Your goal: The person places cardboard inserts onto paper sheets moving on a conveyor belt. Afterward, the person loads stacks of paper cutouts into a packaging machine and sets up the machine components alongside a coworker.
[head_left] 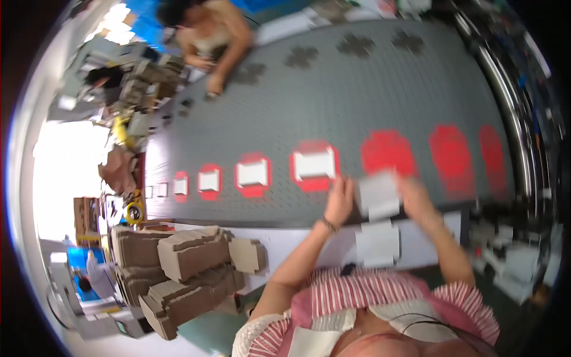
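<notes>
A pale grey-white cardboard piece [379,195] with notched edges is held level between my two hands, over the near edge of the grey belt [285,113]. My left hand [340,203] grips its left side, fingers pointing up, and a thin band circles the wrist. On its right side is my right hand [417,199], closed at the edge and smeared by motion. Just beyond the piece lies a red cross-shaped sheet [388,152] on the belt. Nearer my body, similar white cardboard [378,244] lies on a pale surface.
Several red sheets line the belt; those to the left carry white pieces [314,163]. Dark cross-shaped sheets [355,45] lie along the far side, where another person [223,35] reaches onto the belt. Stacked brown cardboard [193,256] stands left; metal rollers [505,89] are at right.
</notes>
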Motion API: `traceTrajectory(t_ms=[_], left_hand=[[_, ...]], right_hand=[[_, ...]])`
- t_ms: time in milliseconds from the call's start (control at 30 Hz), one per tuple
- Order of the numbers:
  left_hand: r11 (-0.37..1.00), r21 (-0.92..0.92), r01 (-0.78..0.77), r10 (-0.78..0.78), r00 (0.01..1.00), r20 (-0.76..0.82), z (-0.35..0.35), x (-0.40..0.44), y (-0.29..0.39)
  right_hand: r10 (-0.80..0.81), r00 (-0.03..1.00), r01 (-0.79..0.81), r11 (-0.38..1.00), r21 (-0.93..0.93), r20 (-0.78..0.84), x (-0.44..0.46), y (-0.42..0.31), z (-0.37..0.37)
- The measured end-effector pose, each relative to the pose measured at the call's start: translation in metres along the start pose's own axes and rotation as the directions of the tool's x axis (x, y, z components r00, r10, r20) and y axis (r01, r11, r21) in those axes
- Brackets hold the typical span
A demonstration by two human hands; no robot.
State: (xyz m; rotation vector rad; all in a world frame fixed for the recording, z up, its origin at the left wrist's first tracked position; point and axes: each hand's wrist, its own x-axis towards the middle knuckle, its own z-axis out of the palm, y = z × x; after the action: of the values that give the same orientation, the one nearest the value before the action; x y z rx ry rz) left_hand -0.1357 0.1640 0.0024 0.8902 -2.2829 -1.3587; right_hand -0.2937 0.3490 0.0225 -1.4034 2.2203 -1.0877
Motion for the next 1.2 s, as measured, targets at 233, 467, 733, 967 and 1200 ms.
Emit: traceTrajectory(t_ms=[233, 467, 733, 967, 1200], left_hand=[[0.976, 0.057, -0.212, 0.183, 0.928, 0.326, -0.004, 0.006, -0.016], [0.979, 0.125, -0.161, 0.082, 0.874, 0.479, -0.004, 0.008, -0.030], [0.958, 0.204, -0.202, 0.083, 0.875, 0.476, -0.018, 0.006, -0.034], [0.972, 0.161, -0.170, 0.088, 0.903, 0.420, -0.029, 0.005, -0.033], [0.978, 0.162, -0.129, 0.057, 0.920, 0.389, -0.040, 0.003, -0.039]], right_hand=[[0.184, 0.966, -0.205, 0.973, -0.105, -0.182, 0.062, 0.039, -0.002], [0.186, 0.982, -0.186, 0.952, -0.245, -0.022, 0.077, 0.058, 0.040], [0.160, 0.987, -0.149, 0.957, -0.248, 0.024, 0.078, 0.044, 0.050], [0.198, 0.980, -0.193, 0.933, -0.305, -0.015, 0.082, 0.026, 0.059], [0.216, 0.973, -0.229, 0.935, -0.271, -0.079, 0.081, 0.019, 0.074]])
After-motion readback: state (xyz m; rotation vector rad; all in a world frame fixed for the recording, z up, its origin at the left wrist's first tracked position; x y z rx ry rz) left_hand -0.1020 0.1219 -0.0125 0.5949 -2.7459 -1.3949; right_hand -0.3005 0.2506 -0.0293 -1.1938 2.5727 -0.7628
